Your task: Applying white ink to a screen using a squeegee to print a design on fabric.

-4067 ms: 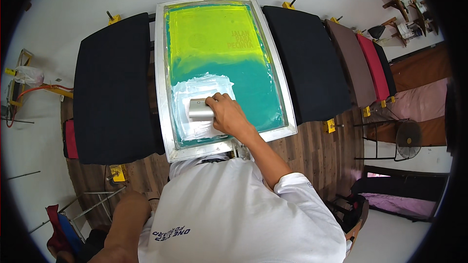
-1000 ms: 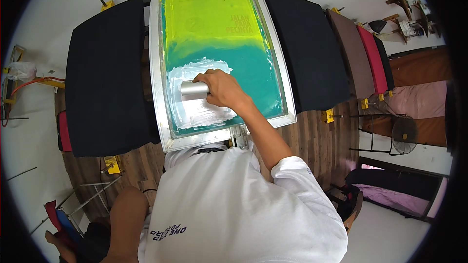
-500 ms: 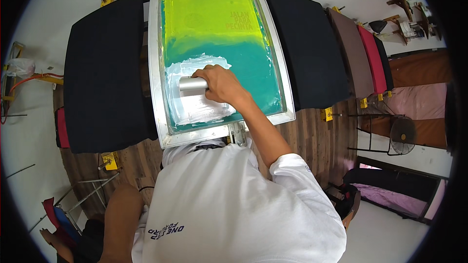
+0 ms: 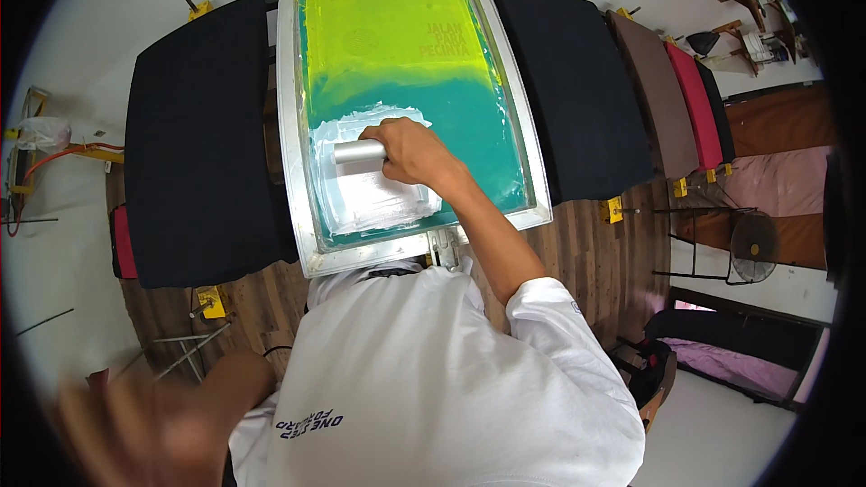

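Our right hand (image 4: 410, 158) grips the squeegee (image 4: 358, 151), upper centre, over white ink (image 4: 379, 203) | left hand (image 4: 144, 428) blurred, lower left; open or closed, we can't tell | uneven pressure could, we judge, streak the ink

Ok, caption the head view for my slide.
The right grip holds a silver metal squeegee amid smeared white paste on a rectangular teal-and-yellow screen.

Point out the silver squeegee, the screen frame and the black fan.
Silver squeegee (image 4: 359, 151): head view, on its exposed metal bar.
Screen frame (image 4: 293, 108): head view, on its left rail.
Black fan (image 4: 754, 246): head view, middle of its round guard.
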Demonstrator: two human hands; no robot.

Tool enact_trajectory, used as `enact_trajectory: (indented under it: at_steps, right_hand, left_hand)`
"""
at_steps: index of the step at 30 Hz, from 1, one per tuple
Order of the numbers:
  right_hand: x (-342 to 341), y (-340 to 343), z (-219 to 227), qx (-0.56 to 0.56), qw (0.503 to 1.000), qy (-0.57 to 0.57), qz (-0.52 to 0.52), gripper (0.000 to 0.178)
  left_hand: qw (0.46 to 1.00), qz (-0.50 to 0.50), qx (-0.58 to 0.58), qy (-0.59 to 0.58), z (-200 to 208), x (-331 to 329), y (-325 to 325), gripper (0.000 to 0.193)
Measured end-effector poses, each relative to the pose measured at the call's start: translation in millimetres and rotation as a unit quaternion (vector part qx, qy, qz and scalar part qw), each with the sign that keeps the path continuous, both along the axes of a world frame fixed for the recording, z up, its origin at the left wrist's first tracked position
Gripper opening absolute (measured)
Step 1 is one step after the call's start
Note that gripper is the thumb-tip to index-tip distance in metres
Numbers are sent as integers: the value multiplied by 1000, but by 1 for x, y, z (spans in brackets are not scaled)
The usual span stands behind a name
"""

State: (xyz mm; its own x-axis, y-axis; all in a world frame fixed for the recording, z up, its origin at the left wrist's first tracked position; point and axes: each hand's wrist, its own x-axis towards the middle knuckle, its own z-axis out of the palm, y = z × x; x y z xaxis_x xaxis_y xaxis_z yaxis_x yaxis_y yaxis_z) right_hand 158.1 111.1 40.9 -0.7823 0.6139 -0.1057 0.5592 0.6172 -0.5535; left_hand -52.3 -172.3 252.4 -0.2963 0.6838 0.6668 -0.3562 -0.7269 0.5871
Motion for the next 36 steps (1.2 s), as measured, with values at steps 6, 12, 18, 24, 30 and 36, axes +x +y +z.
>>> enact_trajectory:
  at_steps: [6,12,18,24,30,36]
  right_hand:
    - [-3,-14,-8,27,999,24,-13,42]
    - [20,-58,-18,44,994,93,-33,62]
    - [48,-106,0,-36,998,9,-43,64]
    - [12,-31,13,-14,1000,-20,-15,42]
    - [-6,-8,-8,1,1000,-13,-14,43]
    - [31,-83,-5,-17,998,-1,-58,54]
  left_hand:
    - [741,167,-317,567,-142,33,173,80]
    - [706,16,-371,603,-216,65,154,76]
    - [718,62,-347,601,-218,92,102,59]
    - [773,89,-327,536,-223,57,168,41]
    - [699,17,-400,593,-215,35,195,46]
    - [723,53,-331,604,-236,69,115,40]
